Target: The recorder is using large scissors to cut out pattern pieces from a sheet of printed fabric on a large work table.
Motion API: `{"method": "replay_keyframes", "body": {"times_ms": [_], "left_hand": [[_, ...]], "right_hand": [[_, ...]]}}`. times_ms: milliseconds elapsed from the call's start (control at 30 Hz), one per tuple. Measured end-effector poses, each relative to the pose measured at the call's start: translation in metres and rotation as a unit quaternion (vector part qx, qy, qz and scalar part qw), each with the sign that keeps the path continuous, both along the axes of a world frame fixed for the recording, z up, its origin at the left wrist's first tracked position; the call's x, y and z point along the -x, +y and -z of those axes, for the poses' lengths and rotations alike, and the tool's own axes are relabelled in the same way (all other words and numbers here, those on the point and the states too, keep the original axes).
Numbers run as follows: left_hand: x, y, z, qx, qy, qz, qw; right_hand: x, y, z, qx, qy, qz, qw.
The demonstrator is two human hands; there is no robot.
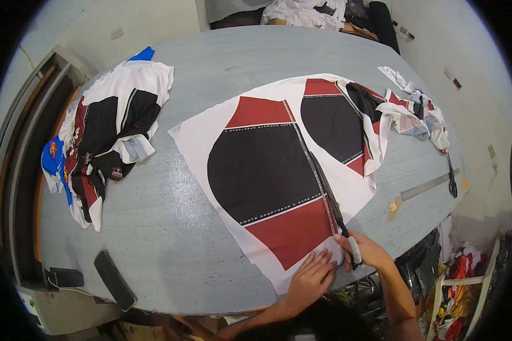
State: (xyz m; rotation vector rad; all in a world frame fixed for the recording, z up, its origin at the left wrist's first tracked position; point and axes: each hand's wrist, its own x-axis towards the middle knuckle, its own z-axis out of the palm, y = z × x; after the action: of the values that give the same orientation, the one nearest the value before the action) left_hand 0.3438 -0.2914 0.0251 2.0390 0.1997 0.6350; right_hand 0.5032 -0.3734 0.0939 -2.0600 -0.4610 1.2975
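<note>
A printed fabric sheet (256, 170) lies on the grey table, white with black curved panels and dark red bands. My left hand (310, 278) lies on its lower edge, fingers spread a little and pressed on the cloth. My right hand (364, 253) grips long black scissors (333, 210) with a pale wrapped handle, at the sheet's lower right. The blades point away from me along the printed strip beside the larger black panel; whether they are apart is hard to tell. The sheet's far right part is bunched among loose red, white and black pieces (418, 116).
A fabric pile (114, 131) sits at the table's left. A metal ruler (429, 184) and second scissors (451, 176) lie at the right. A dark oblong object (115, 278) is at the near-left edge. Beyond the table are more cloth (301, 11) and a rack (466, 284) of coloured fabric.
</note>
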Motion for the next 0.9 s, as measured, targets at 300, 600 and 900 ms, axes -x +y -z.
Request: {"method": "replay_keyframes", "body": {"times_ms": [300, 600, 900], "left_hand": [[0.001, 0.0, 0.003, -0.026, -0.013, -0.008, 1.0], [0.0, -0.002, 0.006, -0.028, -0.022, -0.01, 0.999], [0.001, -0.002, 0.003, -0.027, -0.024, -0.005, 0.999]], "right_hand": [[-0.015, 0.009, 0.001, 0.001, 0.003, -0.034, 0.999], [-0.02, 0.025, 0.005, -0.014, -0.038, -0.027, 0.999], [-0.027, 0.027, 0.002, -0.012, -0.021, -0.048, 0.999]]}}
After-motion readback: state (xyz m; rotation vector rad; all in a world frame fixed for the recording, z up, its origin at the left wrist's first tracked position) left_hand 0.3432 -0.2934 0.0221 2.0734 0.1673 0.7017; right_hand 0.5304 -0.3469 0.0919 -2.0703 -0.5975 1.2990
